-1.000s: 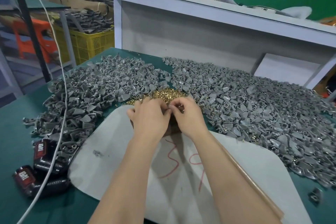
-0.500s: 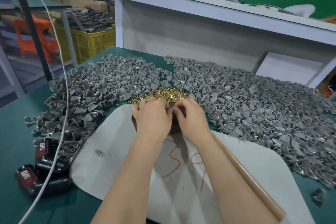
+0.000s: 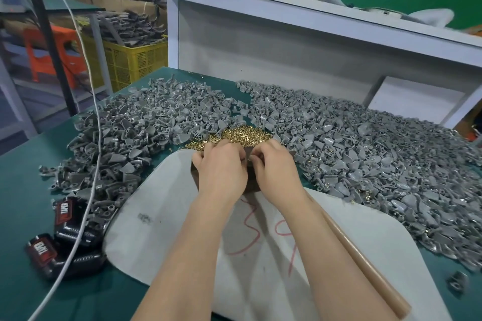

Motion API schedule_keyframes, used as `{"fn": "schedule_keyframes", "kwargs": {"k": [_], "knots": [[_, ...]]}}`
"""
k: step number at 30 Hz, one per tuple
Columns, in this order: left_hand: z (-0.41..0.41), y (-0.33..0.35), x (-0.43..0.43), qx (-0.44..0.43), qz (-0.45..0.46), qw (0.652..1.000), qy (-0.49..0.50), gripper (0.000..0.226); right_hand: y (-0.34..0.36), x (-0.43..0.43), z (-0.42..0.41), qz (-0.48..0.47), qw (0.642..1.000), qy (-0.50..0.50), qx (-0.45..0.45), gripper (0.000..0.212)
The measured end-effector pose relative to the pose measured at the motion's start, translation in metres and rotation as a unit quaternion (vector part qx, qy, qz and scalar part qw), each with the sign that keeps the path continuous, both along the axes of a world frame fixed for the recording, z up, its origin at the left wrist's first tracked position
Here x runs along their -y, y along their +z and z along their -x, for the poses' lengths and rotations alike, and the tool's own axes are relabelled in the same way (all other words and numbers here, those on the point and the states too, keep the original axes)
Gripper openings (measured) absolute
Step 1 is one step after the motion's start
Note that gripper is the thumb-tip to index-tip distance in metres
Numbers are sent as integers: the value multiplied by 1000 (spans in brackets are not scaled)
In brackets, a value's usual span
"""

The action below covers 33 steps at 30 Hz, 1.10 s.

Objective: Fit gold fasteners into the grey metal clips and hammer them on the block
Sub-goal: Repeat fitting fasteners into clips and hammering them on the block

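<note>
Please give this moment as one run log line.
left hand, right hand: curled together over block, held part hidden | gold fasteners: pile beyond hands | wooden handle: not held

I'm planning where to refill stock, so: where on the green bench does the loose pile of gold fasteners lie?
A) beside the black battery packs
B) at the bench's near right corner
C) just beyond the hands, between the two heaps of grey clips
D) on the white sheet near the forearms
C: the gold fasteners lie right past the left hand and right hand, in the gap between the two heaps of grey clips.
</note>
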<state>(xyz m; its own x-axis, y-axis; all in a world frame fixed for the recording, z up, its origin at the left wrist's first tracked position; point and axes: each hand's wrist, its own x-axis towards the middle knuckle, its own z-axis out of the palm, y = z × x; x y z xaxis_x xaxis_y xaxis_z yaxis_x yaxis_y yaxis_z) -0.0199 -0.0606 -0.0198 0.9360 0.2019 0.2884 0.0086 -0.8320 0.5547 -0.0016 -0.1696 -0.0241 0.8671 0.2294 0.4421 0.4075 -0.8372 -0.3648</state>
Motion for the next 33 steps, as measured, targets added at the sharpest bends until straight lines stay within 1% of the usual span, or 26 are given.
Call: {"fn": "schedule_keyframes", "kwargs": {"k": [5,8,15,17,20,21,22,23,25,26,27,30,33], "knots": [[1,0,0,-5,-4,1000,6,13,8,0,-2,83,996,7,9,8],[0,1,0,-5,-13,1000,1,16,11,-2,-5,144,989,8,20,12],[0,1,1,-7,-24,1000,-7,21,16,-5,-4,173,985,2,2,15],[1,2,0,-10,-21,1000,-5,19,17,-6,-4,150,989,-3,-15,15],[1,2,0,-10,-3,1000,3,14,19,5,-1,29,997,-15,-72,20],[1,2,0,-10,4,1000,4,13,19,14,0,-9,995,-40,-90,26],[1,2,0,-10,8,1000,5,12,19,26,1,-22,990,-79,-111,31],[0,1,0,-10,11,1000,5,12,19,39,3,-2,982,-124,-139,32],[0,1,0,-10,11,1000,5,12,16,56,8,86,951,-194,-226,34],[-1,1,1,-10,12,1000,5,11,11,59,11,111,937,-204,-259,34],[-1,0,1,-10,13,1000,4,11,7,59,13,117,933,-204,-272,31],[-1,-1,1,-9,16,1000,4,10,0,54,13,77,946,-198,-246,25],[-1,-1,1,-6,11,1000,9,10,3,56,8,56,955,-204,-207,26]]}}
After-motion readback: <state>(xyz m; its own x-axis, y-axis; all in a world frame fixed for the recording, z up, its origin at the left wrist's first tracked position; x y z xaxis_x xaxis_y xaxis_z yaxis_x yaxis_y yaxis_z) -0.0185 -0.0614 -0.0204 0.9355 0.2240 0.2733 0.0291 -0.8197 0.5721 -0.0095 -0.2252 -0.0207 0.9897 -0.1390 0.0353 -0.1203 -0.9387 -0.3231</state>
